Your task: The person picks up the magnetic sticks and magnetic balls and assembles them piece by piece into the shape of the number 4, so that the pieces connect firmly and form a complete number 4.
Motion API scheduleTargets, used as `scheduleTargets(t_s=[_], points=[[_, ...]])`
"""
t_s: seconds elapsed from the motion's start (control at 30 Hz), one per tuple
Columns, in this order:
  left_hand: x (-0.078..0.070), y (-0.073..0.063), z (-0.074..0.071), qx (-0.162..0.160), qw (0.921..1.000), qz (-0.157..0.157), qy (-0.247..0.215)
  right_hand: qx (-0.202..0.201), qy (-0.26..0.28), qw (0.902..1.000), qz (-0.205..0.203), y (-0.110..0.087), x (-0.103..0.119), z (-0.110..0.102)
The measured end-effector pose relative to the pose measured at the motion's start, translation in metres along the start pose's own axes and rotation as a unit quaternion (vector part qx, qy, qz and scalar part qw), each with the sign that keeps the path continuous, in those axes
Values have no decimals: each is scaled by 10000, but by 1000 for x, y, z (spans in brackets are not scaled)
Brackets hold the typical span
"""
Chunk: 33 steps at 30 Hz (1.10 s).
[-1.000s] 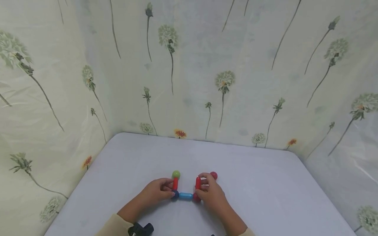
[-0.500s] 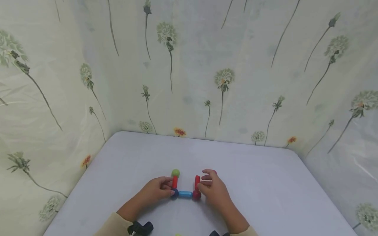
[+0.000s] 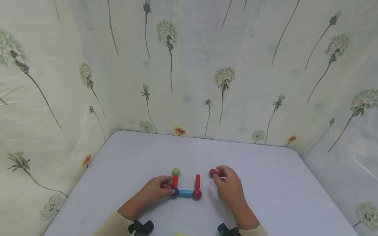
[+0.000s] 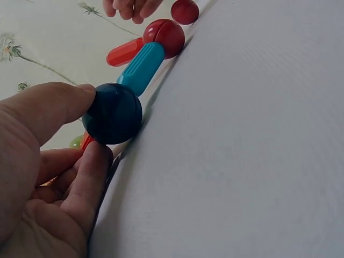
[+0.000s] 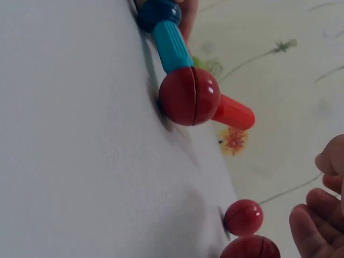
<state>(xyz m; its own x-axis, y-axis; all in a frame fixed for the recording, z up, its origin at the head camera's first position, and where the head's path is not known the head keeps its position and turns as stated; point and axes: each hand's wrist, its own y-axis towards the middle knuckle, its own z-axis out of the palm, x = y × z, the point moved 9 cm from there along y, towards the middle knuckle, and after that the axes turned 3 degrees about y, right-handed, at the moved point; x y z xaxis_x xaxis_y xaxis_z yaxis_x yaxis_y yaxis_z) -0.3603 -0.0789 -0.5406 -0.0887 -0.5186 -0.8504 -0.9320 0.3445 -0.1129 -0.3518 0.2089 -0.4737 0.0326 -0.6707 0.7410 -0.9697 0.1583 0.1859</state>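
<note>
My left hand (image 3: 159,188) pinches a dark blue ball (image 4: 113,114) between thumb and fingers. A light blue rod (image 3: 185,193) joins that ball to a red ball (image 5: 189,97), from which a red rod (image 3: 198,182) points away with a free end. Another red rod (image 3: 175,181) runs from the blue ball to a green ball (image 3: 176,171). To the right, my right hand (image 3: 231,185) has its fingertips near a loose red ball (image 3: 212,172). In the right wrist view, a gap separates its loosely bent fingers from this ball (image 5: 243,216).
A second loose red ball (image 5: 251,248) shows at the lower edge of the right wrist view. Something yellow-green (image 3: 179,234) peeks in at the bottom of the head view. Flower-patterned sheets (image 3: 189,65) rise behind the white table (image 3: 141,150).
My right hand has let go of the right-hand red rod and moved right and away, to the loose red ball. The left hand keeps its place on the blue ball.
</note>
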Motion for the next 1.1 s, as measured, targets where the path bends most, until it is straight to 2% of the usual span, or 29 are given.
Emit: scheduleTargets(t_s=[0.17,0.37,0.53,0.67,0.8,0.97,1.1], points=[[-1,-1,0,2,10000,-64,35,10,-155,9992,369,6,-14,-4],[-1,0,1,-10,10000,-51,31,541,7,9959,731,12,-27,12],[0,-1,1,27,10000,-53,34,998,-138,9927,667,16,-26,28],[-1,0,-1,23,10000,9,24,1198,-341,9908,532,22,-23,34],[1,2,-1,18,10000,-20,6,1223,-501,9900,493,28,-22,37],[2,1,0,37,9999,-162,-9,1149,-579,9896,651,31,-25,39],[0,0,0,15,9998,-161,66,1056,-563,9898,777,33,-30,39]])
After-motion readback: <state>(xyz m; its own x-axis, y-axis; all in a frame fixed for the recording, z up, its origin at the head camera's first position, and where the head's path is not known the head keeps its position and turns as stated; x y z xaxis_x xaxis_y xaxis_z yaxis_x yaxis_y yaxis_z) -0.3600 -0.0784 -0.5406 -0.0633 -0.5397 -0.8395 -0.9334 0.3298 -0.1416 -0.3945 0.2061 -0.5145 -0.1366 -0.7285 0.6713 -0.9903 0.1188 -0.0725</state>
